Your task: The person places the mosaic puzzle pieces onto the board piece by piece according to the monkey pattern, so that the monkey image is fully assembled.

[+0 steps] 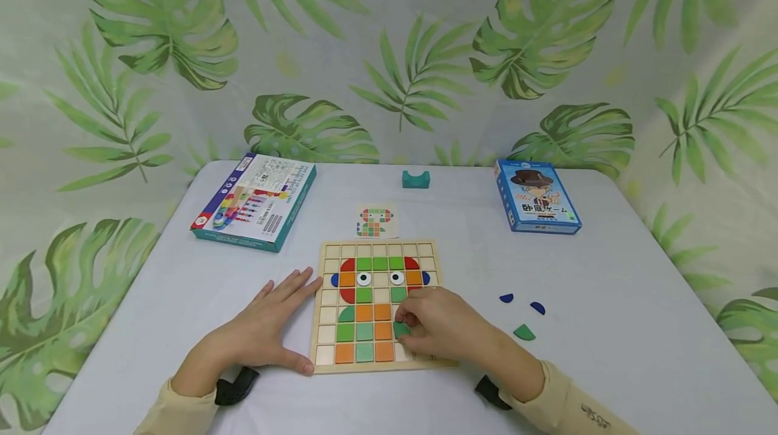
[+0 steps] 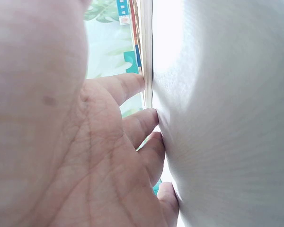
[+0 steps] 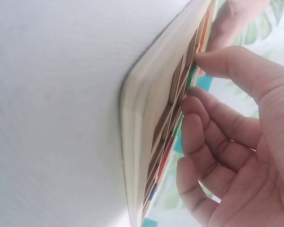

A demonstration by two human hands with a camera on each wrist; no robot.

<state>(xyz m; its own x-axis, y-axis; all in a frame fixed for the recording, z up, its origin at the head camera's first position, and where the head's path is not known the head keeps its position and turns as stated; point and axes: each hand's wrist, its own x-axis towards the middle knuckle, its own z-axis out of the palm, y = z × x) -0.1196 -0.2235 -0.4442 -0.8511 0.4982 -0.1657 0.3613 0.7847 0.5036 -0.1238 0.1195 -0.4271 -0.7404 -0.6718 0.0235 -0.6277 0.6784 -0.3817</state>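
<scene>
A wooden grid board (image 1: 378, 369) lies on the table, with coloured tiles forming a figure with two round eye pieces (image 1: 397, 277). My left hand (image 1: 267, 327) is spread along the board's left side, its thumb by the near corner and its index fingertip at the edge. Over the board's right half, my right hand (image 1: 440, 323) pinches a green tile (image 1: 402, 329) between thumb and fingers, down at a cell beside an orange tile (image 1: 383, 331). In the right wrist view, the thumb and index fingertips stand at either side of the green tile (image 3: 192, 75), low over the grid.
Right of the board lie two blue half-round pieces (image 1: 537, 308) and a green quarter-round piece (image 1: 525, 332). A pattern card (image 1: 377, 221) lies beyond the board, with a teal notched block (image 1: 416, 180) further back. Boxes stand at back left (image 1: 255, 202) and back right (image 1: 537, 196).
</scene>
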